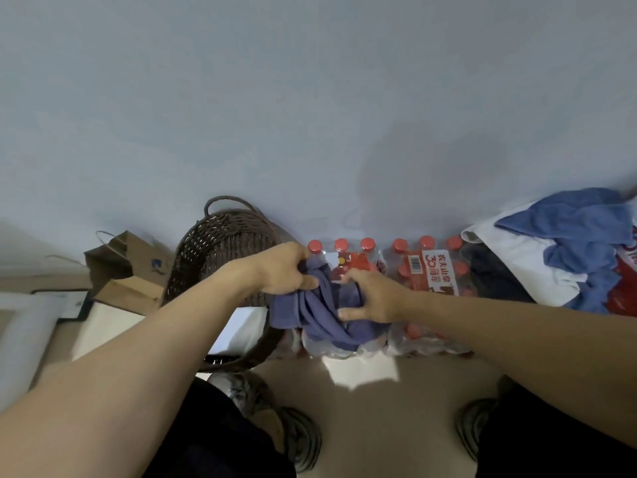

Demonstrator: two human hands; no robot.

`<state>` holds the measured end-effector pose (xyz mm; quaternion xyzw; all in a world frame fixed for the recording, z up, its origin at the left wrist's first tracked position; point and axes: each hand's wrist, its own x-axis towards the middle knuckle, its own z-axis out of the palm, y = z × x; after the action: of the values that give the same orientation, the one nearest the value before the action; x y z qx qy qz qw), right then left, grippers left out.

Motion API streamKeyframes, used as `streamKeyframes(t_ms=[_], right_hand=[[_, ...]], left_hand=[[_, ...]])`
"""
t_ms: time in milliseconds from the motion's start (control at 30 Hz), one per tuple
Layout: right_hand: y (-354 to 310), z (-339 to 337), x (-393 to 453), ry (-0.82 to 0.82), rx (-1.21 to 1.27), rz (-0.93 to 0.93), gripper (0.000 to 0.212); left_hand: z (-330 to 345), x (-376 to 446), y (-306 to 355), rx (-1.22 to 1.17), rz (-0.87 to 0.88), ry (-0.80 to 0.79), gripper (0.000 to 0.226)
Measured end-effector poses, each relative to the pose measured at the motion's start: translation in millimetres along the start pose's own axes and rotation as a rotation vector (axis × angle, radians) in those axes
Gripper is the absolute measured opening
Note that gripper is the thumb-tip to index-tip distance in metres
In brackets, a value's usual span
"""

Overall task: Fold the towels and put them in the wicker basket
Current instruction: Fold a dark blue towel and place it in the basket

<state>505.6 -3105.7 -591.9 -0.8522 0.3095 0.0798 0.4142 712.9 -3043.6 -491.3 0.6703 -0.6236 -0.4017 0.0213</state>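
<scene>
- The left hand (282, 270) grips the upper edge of a bunched blue-grey towel (320, 315), fingers and thumb curled round a gathered fold.
- The right hand (370, 296) holds the same towel from the other side, thumb and fingers closed on the cloth lower down.
- The towel hangs between the two hands in loose creases. It is not yet folded flat, and no clear long axis can be read from the crumpled shape.
- Just beyond and beneath the hands stand shrink-wrapped packs of red-capped bottles (427, 267); the towel's lower part appears to rest on them.
- The wicker basket (220, 243) lies to the left of both hands, its rim touching or just beside the left forearm. The left hand is the nearer one.
- Judgement: the fold is incomplete. Once it is done, the transfer runs leftward, so the left hand leads and the right follows across.
- More towels (572, 232), blue and white, lie in a heap well to the right of the right hand and await folding.
- A brown paper bag (131, 257) stands beyond the basket, further left.
</scene>
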Motion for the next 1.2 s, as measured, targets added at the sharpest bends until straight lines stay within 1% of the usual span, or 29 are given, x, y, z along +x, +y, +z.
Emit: streamKeyframes(t_ms=[100,133,200,233,300,367,400,433,500,533,600,667,700,733,800,867,933,1033,1100,1133,1200], right_hand=[[0.1,17.4,-6.9,-0.146,0.025,0.016,0.049],[-0.1,22.3,-9.2,-0.183,0.03,0.031,0.048],[-0.4,25.0,-13.5,-0.25,0.067,0.082,0.044],[1.4,24.0,-15.9,-0.296,0.089,0.118,0.041],[9.1,16.5,-22.0,-0.409,0.105,0.21,0.017],[22.5,10.1,-33.2,-0.542,0.155,0.343,0.004],[28.2,7.4,-40.8,-0.6,0.171,0.408,0.002],[35.6,5.2,-47.7,-0.634,0.162,0.453,0.002],[52.3,1.7,-59.7,-0.629,0.092,0.503,0.003],[60.3,-0.7,-65.1,-0.597,0.088,0.527,0.004],[73.5,-5.6,-74.6,-0.506,0.169,0.585,0.013],[84.8,-13.6,-80.2,-0.405,0.113,0.593,0.026],[89.4,-17.6,-81.7,-0.368,0.067,0.599,0.031],[93.6,-20.7,-81.9,-0.344,0.073,0.627,0.033],[99.2,-26.2,-83.3,-0.299,0.134,0.675,0.031],[105.1,-32.0,-83.5,-0.189,0.078,0.669,0.031],[113.2,-36.9,-81.2,-0.056,0.075,0.643,0.033],[123.2,-43.2,-74.8,0.155,0.21,0.643,0.038],[130.5,-45.8,-67.3,0.337,0.294,0.693,0.035],[133.4,-46.4,-62.6,0.417,0.333,0.715,0.033],[138.2,-44.6,-52.2,0.558,0.392,0.739,0.032]], left_hand=[[5.9,3.1,1.3,-0.007,0.009,-0.046,0.032],[7.5,5.4,2.9,-0.004,0.012,-0.069,0.033],[10.6,11.1,6.9,0.028,-0.006,-0.117,0.021],[12.0,14.0,9.7,0.058,-0.026,-0.142,0.015],[15.1,18.7,15.2,0.112,-0.058,-0.189,0.016],[19.7,21.8,21.2,0.119,-0.064,-0.256,0.015],[22.4,23.1,24.2,0.114,-0.071,-0.301,0.016],[25.8,24.8,26.2,0.12,-0.081,-0.344,0.022],[34.9,28.4,26.6,0.179,-0.11,-0.41,0.031],[40.1,30.0,25.6,0.216,-0.13,-0.418,0.033],[50.3,32.3,21.7,0.274,-0.177,-0.41,0.032],[58.4,34.9,15.4,0.274,-0.215,-0.388,0.021],[61.1,37.0,12.9,0.242,-0.237,-0.364,0.014],[63.4,40.2,11.0,0.192,-0.259,-0.325,0.009],[66.7,50.2,9.3,0.082,-0.303,-0.208,0.008],[71.0,64.1,5.2,-0.065,-0.351,-0.072,0.015],[78.2,78.7,1.2,-0.215,-0.38,0.068,0.018],[90.3,95.0,-7.3,-0.45,-0.356,0.261,0.004],[95.9,102.8,-17.3,-0.579,-0.351,0.37,0.014],[98.0,106.3,-21.5,-0.628,-0.373,0.419,0.014],[100.4,115.3,-27.5,-0.652,-0.423,0.523,0.019]])
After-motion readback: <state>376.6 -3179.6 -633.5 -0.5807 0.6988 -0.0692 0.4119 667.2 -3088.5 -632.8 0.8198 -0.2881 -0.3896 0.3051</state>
